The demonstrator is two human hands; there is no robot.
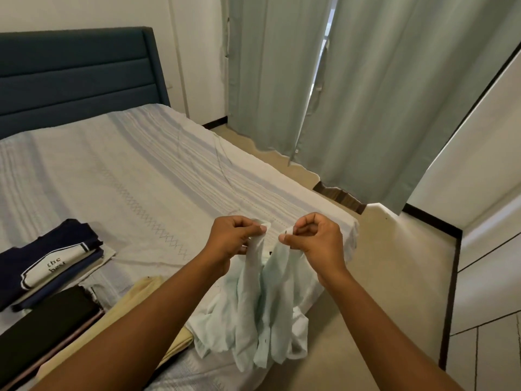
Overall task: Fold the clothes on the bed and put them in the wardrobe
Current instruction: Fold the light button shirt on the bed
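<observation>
Pale striped bed (127,176) with blue headboard (76,74) beside green curtains (366,94).

1. The pale mint shirt (262,306) is unfolded and crumpled. It hangs at 6 o'clock over the corner of the bed (127,170), its top edge pinched by the left hand (231,239) and right hand (317,238).
2. The navy folded stack (48,263), printed "the best", lies flat at 9 o'clock.
3. The black folded garment (48,323) lies at 8 o'clock, just beside the stack.
4. The pale yellow garment (135,300) lies spread at 7 o'clock.
</observation>
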